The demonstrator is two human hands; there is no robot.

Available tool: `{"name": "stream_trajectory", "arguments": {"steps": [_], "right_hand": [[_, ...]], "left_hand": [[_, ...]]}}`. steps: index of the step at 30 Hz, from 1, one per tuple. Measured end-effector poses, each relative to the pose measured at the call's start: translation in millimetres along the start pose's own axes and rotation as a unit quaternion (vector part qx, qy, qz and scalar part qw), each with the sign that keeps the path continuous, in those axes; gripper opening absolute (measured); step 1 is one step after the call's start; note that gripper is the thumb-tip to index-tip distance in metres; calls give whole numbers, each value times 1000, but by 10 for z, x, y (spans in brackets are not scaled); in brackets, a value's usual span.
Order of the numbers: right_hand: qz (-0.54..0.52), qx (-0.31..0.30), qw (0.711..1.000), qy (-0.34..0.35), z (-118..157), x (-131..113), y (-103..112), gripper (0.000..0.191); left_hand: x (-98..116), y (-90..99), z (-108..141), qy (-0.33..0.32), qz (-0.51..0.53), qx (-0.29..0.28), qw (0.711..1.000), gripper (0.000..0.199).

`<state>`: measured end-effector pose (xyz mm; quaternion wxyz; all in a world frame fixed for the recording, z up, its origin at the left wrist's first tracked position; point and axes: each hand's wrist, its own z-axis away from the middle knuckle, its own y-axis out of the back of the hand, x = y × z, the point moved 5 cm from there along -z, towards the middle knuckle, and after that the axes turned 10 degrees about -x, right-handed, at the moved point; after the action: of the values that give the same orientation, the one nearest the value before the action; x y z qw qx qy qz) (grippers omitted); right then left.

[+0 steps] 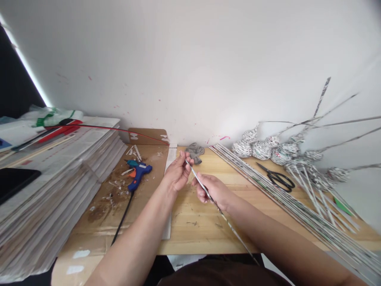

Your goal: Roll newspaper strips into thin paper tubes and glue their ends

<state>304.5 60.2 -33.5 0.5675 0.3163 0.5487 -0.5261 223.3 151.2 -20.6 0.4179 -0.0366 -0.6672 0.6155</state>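
A long, thin rolled newspaper tube (225, 221) slants from between my two hands down toward my lap. My left hand (179, 170) pinches its upper end between thumb and fingertips. Lower along the same tube, my right hand (210, 188) has its fingers curled round it. Both hands are held above the wooden table, close together. Behind them, near the wall, lies a crumpled grey cloth (195, 151). A flat white strip (170, 159) on the table runs partly hidden behind my left hand and forearm.
On the left, a tall stack of newspapers (98, 174) stands beside a stained cardboard sheet (154, 190) with a blue glue gun (138, 176) and its cord. To the right lie many paper tubes (268, 190), black scissors (276, 178) and several woven paper gourd shapes (262, 149) with long protruding ends.
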Motion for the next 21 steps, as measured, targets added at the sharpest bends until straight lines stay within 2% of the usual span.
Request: {"name": "stream_trajectory", "arguments": {"steps": [1,2,4,5,6,7,8,10,12,14,16,18,21], "right_hand": [[101,37,994,20,69,-43,24,39],[203,72,975,46,149,-99,41,37],[371,129,915,91,312,-199,50,32],[413,145,893,101,376,-220,54,32],[423,149,888,98,419,-214,65,33],[396,141,904,80,441,-177,84,35],[336,119,933,52,443,-113,102,38],[147,43,988,-7,423,47,96,41],[-42,-38,998,-40,412,165,41,38],[-132,-83,987,-48,425,220,5,35],[-101,-66,991,-54,460,252,29,39],[15,4,999,-43,515,232,102,43],[208,114,971,16,621,102,186,36]], "left_hand": [[15,17,-7,-12,-5,12,1000,18],[25,33,-13,-22,-11,20,1000,19],[24,51,-22,-30,-23,21,999,23],[16,52,-25,-31,-25,14,999,25],[7,50,-26,-30,-24,5,999,26],[-4,43,-26,-28,-20,-5,999,27],[-13,33,-23,-23,-13,-16,1000,27],[-28,7,-15,-9,3,-35,999,27],[-23,-13,-5,1,17,-39,999,27],[10,-12,0,-9,22,-23,999,28],[56,5,-2,-34,15,1,999,28],[88,22,-11,-56,-1,18,998,26],[86,36,-27,-65,-15,27,997,23]]}}
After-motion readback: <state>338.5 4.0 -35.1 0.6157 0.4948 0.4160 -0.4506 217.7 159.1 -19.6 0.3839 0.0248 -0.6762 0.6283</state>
